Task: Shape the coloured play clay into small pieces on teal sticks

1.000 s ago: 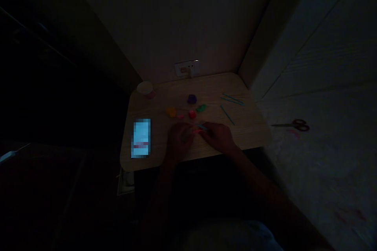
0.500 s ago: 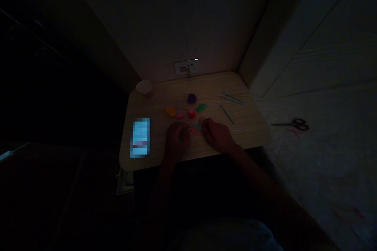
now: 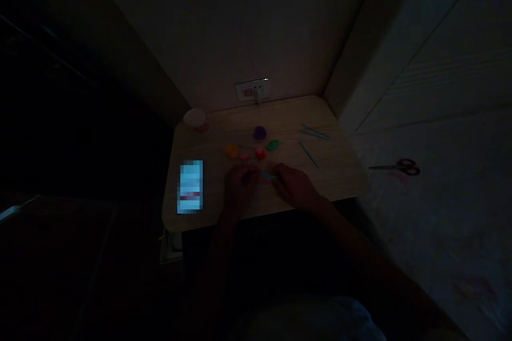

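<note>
The room is very dark. On a small wooden table (image 3: 340, 170) my left hand (image 3: 240, 187) and my right hand (image 3: 294, 186) rest close together near the front edge. Both are curled in a pinch around a small teal stick (image 3: 267, 176) with a bit of pink on it, held between them. Just beyond the hands lie small lumps of modelling clay: orange (image 3: 231, 150), pink (image 3: 244, 157), red (image 3: 260, 153), green (image 3: 273, 145) and purple (image 3: 260, 131).
A lit phone (image 3: 190, 186) lies at the table's front left. A small lidded cup (image 3: 196, 119) stands at the back left. Teal sticks (image 3: 315, 133) lie at the right. A wall socket (image 3: 252, 90) sits behind. Scissors (image 3: 400, 167) lie on the floor to the right.
Both hands have shifted slightly away from me and stay together around the teal stick. Nothing else on the table has moved.
</note>
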`<state>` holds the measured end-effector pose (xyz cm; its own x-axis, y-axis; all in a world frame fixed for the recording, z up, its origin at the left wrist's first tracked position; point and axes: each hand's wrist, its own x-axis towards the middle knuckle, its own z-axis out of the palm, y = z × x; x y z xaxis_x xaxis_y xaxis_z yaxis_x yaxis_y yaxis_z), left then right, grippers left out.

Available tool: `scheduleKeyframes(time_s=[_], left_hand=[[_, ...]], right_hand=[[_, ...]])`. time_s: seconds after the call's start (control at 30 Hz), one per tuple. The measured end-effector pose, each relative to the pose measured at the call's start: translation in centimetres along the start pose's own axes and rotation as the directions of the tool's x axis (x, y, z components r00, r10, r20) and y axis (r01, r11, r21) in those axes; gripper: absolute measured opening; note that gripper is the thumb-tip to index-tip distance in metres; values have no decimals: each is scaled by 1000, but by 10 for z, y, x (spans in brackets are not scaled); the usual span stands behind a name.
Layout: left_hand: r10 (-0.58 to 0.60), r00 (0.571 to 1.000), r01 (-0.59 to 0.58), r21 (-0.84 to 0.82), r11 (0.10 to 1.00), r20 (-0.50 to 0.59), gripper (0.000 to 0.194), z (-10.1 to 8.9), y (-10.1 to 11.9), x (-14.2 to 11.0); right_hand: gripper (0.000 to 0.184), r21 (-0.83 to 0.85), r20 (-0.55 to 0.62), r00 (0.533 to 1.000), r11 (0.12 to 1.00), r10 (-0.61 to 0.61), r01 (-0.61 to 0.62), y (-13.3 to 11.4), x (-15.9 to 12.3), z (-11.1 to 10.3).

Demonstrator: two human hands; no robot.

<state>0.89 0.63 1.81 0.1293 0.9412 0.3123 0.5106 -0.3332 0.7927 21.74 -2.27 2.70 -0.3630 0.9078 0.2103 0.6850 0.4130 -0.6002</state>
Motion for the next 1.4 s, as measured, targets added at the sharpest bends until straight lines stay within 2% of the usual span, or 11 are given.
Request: scheduleKeyframes(time_s=[0.23,0.43,0.7,1.0,1.4], left_hand=[[-22,1000,22,97,995,7,5,3,-1,1],[36,999,-36,164,986,4,3,4,0,1],[78,997,-78,127,989,9,5,0,4,2],[44,999,-41,128,991,-22,4,1,-1,-2],[36,999,-34,167,985,-8,4,0,0,-2]], right_hand=[[15,-85,-18,1000,996,-18,16,0,-6,-1],[16,-187,35,997,981,62,-54,-5,-5,1],[13,-210,13,989,968,144,-138,-8,-5,5],[23,-133,-21,999,990,48,-51,-10,-5,7],[25,-188,-4,997,979,82,-82,-9,-4,11]])
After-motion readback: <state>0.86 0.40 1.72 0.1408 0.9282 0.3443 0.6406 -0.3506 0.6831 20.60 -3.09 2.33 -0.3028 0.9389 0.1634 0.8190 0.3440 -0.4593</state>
